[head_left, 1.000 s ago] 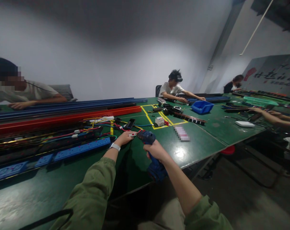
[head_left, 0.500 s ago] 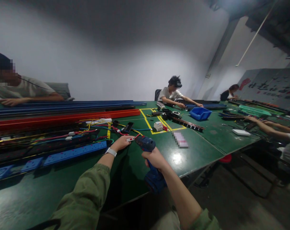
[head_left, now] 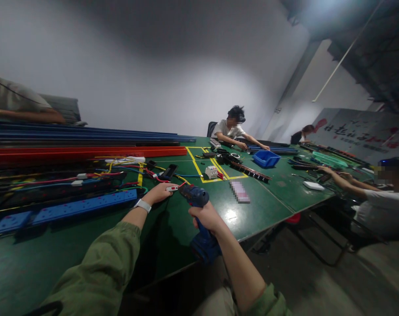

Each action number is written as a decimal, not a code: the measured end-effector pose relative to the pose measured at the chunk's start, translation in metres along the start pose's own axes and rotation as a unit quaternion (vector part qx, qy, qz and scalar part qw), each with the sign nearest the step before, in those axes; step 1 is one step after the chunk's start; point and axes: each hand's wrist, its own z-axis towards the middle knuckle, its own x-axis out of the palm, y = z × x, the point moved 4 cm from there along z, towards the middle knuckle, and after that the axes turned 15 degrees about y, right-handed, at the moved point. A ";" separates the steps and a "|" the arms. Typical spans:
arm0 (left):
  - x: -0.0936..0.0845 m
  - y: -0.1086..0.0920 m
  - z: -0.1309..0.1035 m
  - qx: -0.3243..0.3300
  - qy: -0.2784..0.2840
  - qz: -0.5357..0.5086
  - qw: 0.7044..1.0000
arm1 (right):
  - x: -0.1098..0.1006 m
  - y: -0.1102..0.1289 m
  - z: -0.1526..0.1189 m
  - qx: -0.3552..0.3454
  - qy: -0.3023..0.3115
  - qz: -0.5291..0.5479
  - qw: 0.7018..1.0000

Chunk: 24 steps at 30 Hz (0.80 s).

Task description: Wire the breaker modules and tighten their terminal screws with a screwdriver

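My right hand [head_left: 207, 217] is wrapped round the grip of a blue cordless drill [head_left: 198, 196], its nose pointing left. The battery base of the drill hangs near the table's front edge. In the fingers of my left hand [head_left: 157, 193] is a small white circuit breaker [head_left: 172, 188] with a red mark. The drill's tip is right beside the breaker; whether they touch I cannot tell. Coloured wires run behind my left hand, close to a black rectangular part [head_left: 168, 172]. More white breakers [head_left: 211, 172] with red wires stand together beyond the drill.
Blue socket strips [head_left: 84, 208] lie at left, with a red channel [head_left: 87, 154] behind them. A blurred flat item [head_left: 239, 192], a blue bin [head_left: 266, 159] and a white box [head_left: 314, 186] are on the green table [head_left: 261, 210]. Several co-workers sit around it.
The view has turned slightly right, so the table's things sit further left. Both hands keep their hold, and the drill stays close to the breaker. More of the right-hand co-worker shows.
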 end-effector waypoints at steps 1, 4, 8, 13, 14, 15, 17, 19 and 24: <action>0.000 -0.002 -0.001 -0.002 -0.004 -0.005 1.000 | 0.000 0.000 0.000 0.002 -0.001 0.000 1.000; 0.000 -0.006 -0.003 -0.009 -0.013 -0.008 1.000 | 0.000 0.000 0.000 -0.003 0.000 0.004 1.000; 0.000 -0.005 -0.004 -0.014 -0.013 -0.006 1.000 | 0.000 0.000 0.000 -0.002 0.000 0.003 1.000; 0.001 0.001 0.000 0.014 0.009 -0.003 1.000 | 0.001 -0.001 0.001 -0.003 0.006 0.004 1.000; 0.001 0.002 0.000 0.015 0.009 0.002 1.000 | 0.001 -0.001 0.001 -0.007 0.008 0.004 1.000; 0.000 0.004 0.001 0.014 0.006 0.003 1.000 | 0.001 -0.001 0.002 -0.012 0.008 0.005 1.000; 0.000 0.007 0.002 0.009 0.000 0.004 1.000 | 0.000 -0.001 0.003 -0.020 0.007 0.011 1.000; 0.000 0.009 0.002 0.008 -0.002 0.005 1.000 | -0.001 -0.001 0.003 -0.022 0.004 0.017 1.000; 0.000 0.010 0.002 0.014 0.000 0.005 1.000 | -0.001 -0.001 0.003 -0.011 0.007 0.012 1.000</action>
